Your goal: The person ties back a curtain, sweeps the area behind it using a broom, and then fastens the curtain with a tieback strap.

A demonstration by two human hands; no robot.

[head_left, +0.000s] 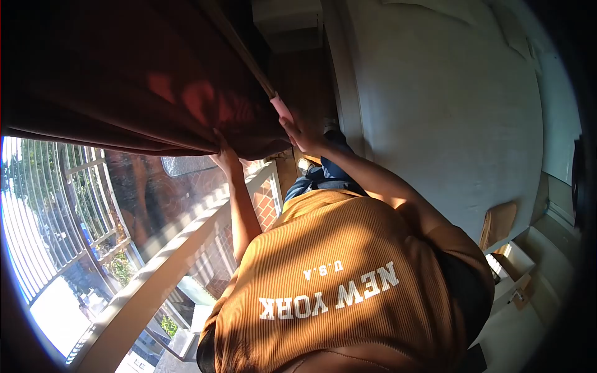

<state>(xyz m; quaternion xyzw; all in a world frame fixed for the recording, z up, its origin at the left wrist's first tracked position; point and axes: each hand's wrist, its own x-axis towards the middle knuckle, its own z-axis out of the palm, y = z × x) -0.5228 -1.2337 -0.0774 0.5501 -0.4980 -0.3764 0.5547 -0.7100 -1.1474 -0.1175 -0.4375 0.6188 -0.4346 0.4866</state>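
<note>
White "NEW YORK" and "U.S.A", upside down, on the ribbed orange shirt (329, 248)

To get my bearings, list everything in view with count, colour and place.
Curtain: 1, dark red, upper left
Pole: 1, brown with pink end, top
Bars: many, white, left
Plants: several, green, beyond bars
Rail: 1, cream, lower left
Bricks: several, orange, centre
Furniture: 1 piece, pale, top
Bed-like surface: 1, pale, right
Panel: 1, brown, right
Drawer: 1, white, lower right
Shoe: 1, pale, centre
Trousers: 1 pair, blue, centre
Shirt: 1, mustard, lower centre
Left hand: 1, bare, gripping curtain
Right hand: 1, bare, at pole's end
</note>
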